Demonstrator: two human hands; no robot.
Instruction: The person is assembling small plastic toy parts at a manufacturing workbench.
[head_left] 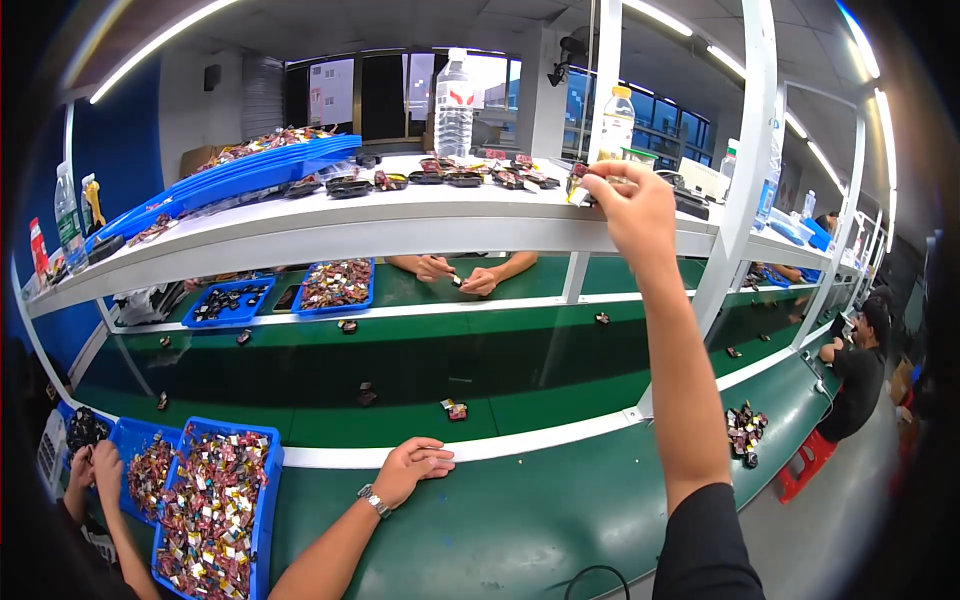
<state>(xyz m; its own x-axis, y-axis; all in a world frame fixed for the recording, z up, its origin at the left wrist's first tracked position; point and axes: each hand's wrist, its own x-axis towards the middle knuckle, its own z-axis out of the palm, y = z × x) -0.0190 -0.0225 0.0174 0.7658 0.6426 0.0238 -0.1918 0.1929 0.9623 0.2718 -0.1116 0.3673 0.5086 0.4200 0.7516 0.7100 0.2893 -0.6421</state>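
My right hand [635, 212] is raised to the white overhead shelf [450, 215]. Its thumb and fingers pinch a small dark-red electronic part [577, 184] with a white and yellow tab, just above the shelf's front edge. My left hand [412, 468], with a metal watch on the wrist, lies on the white rail at the edge of the green bench. Its fingers stretch to the right with nothing seen in them. Left of that arm, a blue bin [272, 500] is filled with similar small red, white and yellow parts [215, 510].
A green conveyor [310, 375] carries scattered parts. Dark pieces [463, 179], a clear bottle [455, 105] and stacked blue trays [270, 160] stand on the shelf. A white post [745, 150] rises right of my hand. Co-workers' hands [480, 281] work across the belt and at left [105, 470].
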